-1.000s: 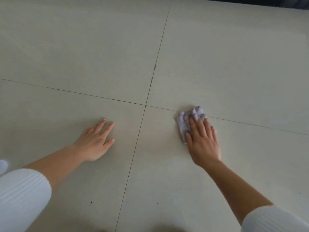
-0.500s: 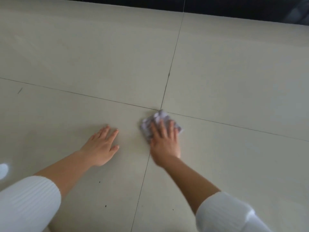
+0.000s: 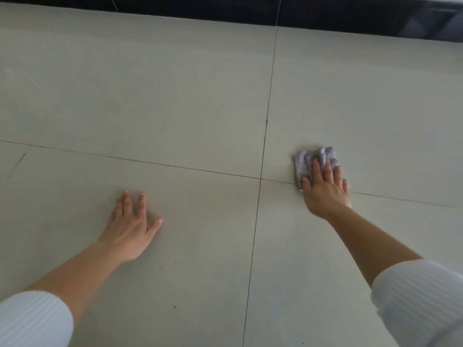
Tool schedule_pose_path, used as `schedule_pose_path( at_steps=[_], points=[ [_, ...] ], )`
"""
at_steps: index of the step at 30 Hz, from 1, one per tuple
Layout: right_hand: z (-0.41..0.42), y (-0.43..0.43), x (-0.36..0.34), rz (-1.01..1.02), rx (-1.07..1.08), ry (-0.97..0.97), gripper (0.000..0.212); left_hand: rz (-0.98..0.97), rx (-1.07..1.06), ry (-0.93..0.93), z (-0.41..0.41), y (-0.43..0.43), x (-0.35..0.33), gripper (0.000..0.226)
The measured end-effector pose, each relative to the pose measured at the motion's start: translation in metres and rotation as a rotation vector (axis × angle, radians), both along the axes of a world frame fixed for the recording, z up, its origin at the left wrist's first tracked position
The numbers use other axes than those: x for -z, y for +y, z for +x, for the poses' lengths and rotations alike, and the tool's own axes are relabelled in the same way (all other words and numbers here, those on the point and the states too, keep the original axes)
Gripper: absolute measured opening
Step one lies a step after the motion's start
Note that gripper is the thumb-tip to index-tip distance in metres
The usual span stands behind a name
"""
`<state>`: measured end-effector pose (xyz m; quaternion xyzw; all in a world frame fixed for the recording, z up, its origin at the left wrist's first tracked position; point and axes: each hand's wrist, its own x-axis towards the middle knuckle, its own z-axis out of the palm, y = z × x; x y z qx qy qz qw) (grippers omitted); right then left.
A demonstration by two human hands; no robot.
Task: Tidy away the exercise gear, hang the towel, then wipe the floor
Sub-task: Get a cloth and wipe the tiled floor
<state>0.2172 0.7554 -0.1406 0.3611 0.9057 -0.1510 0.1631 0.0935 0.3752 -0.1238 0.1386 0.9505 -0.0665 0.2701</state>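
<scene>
A crumpled pale grey-lilac cloth point(image 3: 307, 159) lies on the cream tiled floor point(image 3: 175, 96), just right of where the tile joints cross. My right hand point(image 3: 324, 189) presses flat on the cloth with straight fingers, covering its near half. My left hand point(image 3: 131, 229) rests palm down on the bare floor to the left, fingers spread and straight, holding nothing. Both forearms reach out from white ribbed sleeves at the bottom corners.
A dark skirting or wall base point(image 3: 325, 16) runs along the far edge of the floor. Thin grout lines point(image 3: 263, 146) cross between my hands. A few small dark specks point(image 3: 174, 307) dot the tile near my left arm.
My right hand has slid the cloth from the joint crossing out to the right, after first sweeping it leftward. My left hand has stayed planted on the floor.
</scene>
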Motion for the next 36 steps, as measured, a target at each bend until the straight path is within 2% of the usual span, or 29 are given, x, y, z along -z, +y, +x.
schedule_pose_path(
  at_steps=[2, 5, 7, 11, 14, 16, 18, 19, 22, 25, 27, 28, 30, 33, 36],
  points=[
    [-0.018, -0.024, -0.001, -0.014, 0.108, -0.004, 0.061, 0.022, -0.005, 0.005, -0.006, -0.006, 0.004, 0.081],
    [-0.045, -0.083, 0.001, -0.019, 0.031, 0.03, 0.059, 0.063, 0.019, 0.04, -0.006, -0.014, 0.013, 0.083],
    [-0.059, -0.131, 0.003, -0.023, -0.123, 0.05, 0.057, 0.089, 0.028, 0.079, -0.005, -0.018, 0.017, 0.087],
    [-0.072, -0.211, 0.004, -0.027, -0.526, 0.087, 0.056, 0.191, 0.029, 0.125, -0.007, -0.026, 0.027, 0.114],
    [-0.07, -0.23, 0.006, -0.076, -0.907, 0.115, 0.059, 0.262, 0.047, 0.128, -0.01, -0.034, 0.033, 0.1],
    [-0.069, -0.219, 0.008, -0.085, -1.02, 0.111, 0.057, 0.275, 0.06, 0.131, -0.009, -0.038, 0.037, 0.089],
    [-0.068, -0.199, 0.011, -0.029, -0.949, 0.11, 0.056, 0.304, 0.07, 0.174, -0.009, -0.042, 0.037, 0.081],
    [-0.067, -0.187, 0.011, 0.004, -0.843, 0.112, 0.057, 0.318, 0.073, 0.199, -0.009, -0.043, 0.036, 0.077],
    [-0.061, -0.143, 0.006, 0.08, -0.418, 0.052, 0.059, 0.329, 0.075, 0.205, -0.011, -0.044, 0.032, 0.067],
    [-0.064, -0.118, -0.006, 0.055, -0.042, -0.083, 0.062, 0.339, 0.102, 0.163, -0.018, -0.05, 0.025, 0.06],
    [-0.079, -0.127, -0.009, -0.002, 0.071, -0.12, 0.062, 0.339, 0.136, 0.123, -0.024, -0.057, 0.022, 0.059],
    [-0.088, -0.138, -0.009, -0.024, 0.061, -0.133, 0.061, 0.335, 0.157, 0.105, -0.027, -0.058, 0.021, 0.06],
    [-0.103, -0.169, -0.01, -0.034, -0.118, -0.158, 0.06, 0.338, 0.181, 0.09, -0.032, -0.061, 0.017, 0.061],
    [-0.11, -0.221, -0.018, 0.071, -0.676, -0.135, 0.063, 0.306, 0.174, 0.095, -0.04, -0.06, 0.007, 0.061],
    [-0.097, -0.245, -0.022, -0.021, -1.031, -0.125, 0.057, 0.287, 0.18, 0.173, -0.049, -0.053, 0.005, 0.057]
  ],
)
